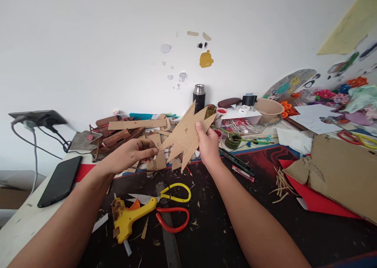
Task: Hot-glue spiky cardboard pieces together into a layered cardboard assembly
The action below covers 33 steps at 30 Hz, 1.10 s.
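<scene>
A spiky cardboard cutout [185, 132], with pointed tips on several sides, is raised above the dark work mat. My right hand [207, 142] grips its right part, thumb on the near face and the fingers hidden behind. At its left tip, the fingers of my left hand [138, 154] are pinched together on the point. Below the hands lie a yellow hot glue gun [132, 217] and scissors [173, 205] with one yellow and one red handle. A long flat metal strip [171, 244] runs under the scissors.
Cardboard scraps [156, 162] and brownish-red wooden pieces [118, 138] are heaped behind my left hand. A black flask [199, 97] stands by the wall. A phone [60, 181] lies left; a utility knife [237, 162], twigs [282, 183] and a cardboard sheet [344, 174] lie right.
</scene>
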{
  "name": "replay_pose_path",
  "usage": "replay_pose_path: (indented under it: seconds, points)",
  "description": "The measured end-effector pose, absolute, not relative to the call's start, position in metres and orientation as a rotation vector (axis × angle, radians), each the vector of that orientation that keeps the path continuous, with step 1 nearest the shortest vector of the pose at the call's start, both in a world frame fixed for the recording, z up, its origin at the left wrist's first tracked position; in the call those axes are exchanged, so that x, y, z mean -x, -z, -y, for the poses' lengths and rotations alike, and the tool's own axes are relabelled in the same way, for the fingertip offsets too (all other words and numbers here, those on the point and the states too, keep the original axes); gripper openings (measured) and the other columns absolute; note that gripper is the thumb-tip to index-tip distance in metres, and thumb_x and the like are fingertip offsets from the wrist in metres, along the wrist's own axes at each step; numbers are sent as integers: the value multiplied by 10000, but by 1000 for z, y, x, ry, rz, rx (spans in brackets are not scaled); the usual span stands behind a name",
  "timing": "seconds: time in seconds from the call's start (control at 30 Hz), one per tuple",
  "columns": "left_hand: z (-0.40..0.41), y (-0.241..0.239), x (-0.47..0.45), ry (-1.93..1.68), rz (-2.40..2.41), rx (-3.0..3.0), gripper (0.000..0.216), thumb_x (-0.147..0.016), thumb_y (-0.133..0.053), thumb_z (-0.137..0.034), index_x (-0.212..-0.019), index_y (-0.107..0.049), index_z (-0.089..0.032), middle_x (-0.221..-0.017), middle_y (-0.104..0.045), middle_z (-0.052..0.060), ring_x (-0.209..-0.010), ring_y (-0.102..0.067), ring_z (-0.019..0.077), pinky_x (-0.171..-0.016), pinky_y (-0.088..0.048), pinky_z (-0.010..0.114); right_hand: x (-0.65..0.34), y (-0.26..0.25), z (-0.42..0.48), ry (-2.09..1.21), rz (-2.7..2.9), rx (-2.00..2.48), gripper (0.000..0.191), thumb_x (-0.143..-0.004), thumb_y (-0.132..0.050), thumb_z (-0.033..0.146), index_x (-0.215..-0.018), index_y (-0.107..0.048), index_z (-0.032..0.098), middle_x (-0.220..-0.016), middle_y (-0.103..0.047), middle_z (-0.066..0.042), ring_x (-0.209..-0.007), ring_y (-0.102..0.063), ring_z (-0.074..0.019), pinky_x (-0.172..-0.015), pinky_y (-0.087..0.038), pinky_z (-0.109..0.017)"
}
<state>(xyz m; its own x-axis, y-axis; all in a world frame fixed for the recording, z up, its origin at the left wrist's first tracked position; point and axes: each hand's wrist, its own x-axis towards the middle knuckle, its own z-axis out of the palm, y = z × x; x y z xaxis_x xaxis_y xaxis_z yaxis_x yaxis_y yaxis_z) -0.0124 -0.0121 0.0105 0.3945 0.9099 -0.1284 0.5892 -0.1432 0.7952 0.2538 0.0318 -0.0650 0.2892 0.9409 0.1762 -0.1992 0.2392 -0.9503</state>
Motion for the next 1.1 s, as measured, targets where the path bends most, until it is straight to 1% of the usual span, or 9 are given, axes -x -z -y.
replay_pose_path:
  seconds: [0.2, 0.43, 0.53, 0.6, 0.7, 0.77, 0.9, 1.0, 1.1]
  points:
    - [12, -9, 15, -510, -1258, -1832, 498, -899, -784, -709, -816, -744, -220, -781, -688, 17, -715, -609, 197, -687, -498, 318, -253, 63, -32, -1059, 866, 977, 517, -862, -837, 668, -1033, -835, 181, -1062, -876, -111, -1041, -816, -327, -848, -638, -384]
    - [15, -15, 16, -539, -1220, -1851, 542, -960, -711, -729, -798, -744, -213, -765, -703, 28, -709, -618, 196, -688, -507, 319, -251, 61, -32, -1182, 733, 932, 503, -760, -939, 608, -1011, -831, 185, -1072, -895, -110, -1045, -831, -325, -834, -658, -380]
    - [18, -18, 16, -571, -1181, -1831, 562, -981, -683, -747, -831, -753, -210, -783, -714, 35, -721, -642, 199, -711, -537, 322, -252, 61, -33, -1237, 672, 969, 431, -791, -934, 576, -938, -798, 194, -910, -875, -80, -816, -812, -273, -616, -603, -318]
    - [21, -20, 15, -622, -1173, -1808, 577, -995, -662, -758, -835, -742, -209, -777, -708, 38, -711, -642, 199, -698, -548, 325, -253, 61, -34, -1294, 626, 1010, 389, -830, -915, 556, -865, -751, 205, -721, -797, -40, -596, -711, -218, -445, -464, -281]
    - [25, -25, 14, -769, -1143, -1802, 594, -1007, -644, -773, -830, -698, -209, -744, -672, 33, -679, -623, 190, -658, -543, 321, -255, 62, -35, -1380, 563, 1031, 349, -888, -885, 511, -841, -706, 214, -605, -700, 1, -456, -572, -173, -374, -331, -264]
    - [28, -29, 11, -908, -1100, -1816, 567, -962, -720, -772, -876, -670, -213, -759, -662, 26, -691, -621, 186, -654, -547, 316, -255, 63, -36, -1428, 514, 1017, 299, -926, -859, 475, -904, -719, 211, -619, -709, 4, -466, -588, -181, -394, -369, -265]
    - [36, -35, 5, -1091, -1144, -1879, 589, -825, -918, -672, -1138, -693, -227, -919, -720, 43, -794, -678, 209, -711, -595, 331, -253, 66, -37, -1516, 456, 980, 276, -973, -827, 453, -1045, -741, 201, -689, -766, -7, -578, -705, -217, -491, -516, -277]
    - [43, -36, 0, -1146, -1202, -1997, 530, -878, -887, -597, -1235, -724, -241, -983, -736, 50, -779, -675, 201, -723, -600, 340, -251, 61, -34, -1591, 435, 941, 283, -991, -828, 432, -1100, -744, 185, -790, -821, -43, -694, -781, -236, -575, -606, -300]
    - [47, -36, -3, -1224, -1150, -2142, 335, -951, -836, -496, -1161, -767, -245, -992, -737, 49, -791, -674, 188, -736, -588, 324, -247, 51, -26, -1690, 322, 894, 167, -1064, -731, 316, -1130, -757, 165, -847, -846, -71, -745, -811, -240, -628, -654, -316]
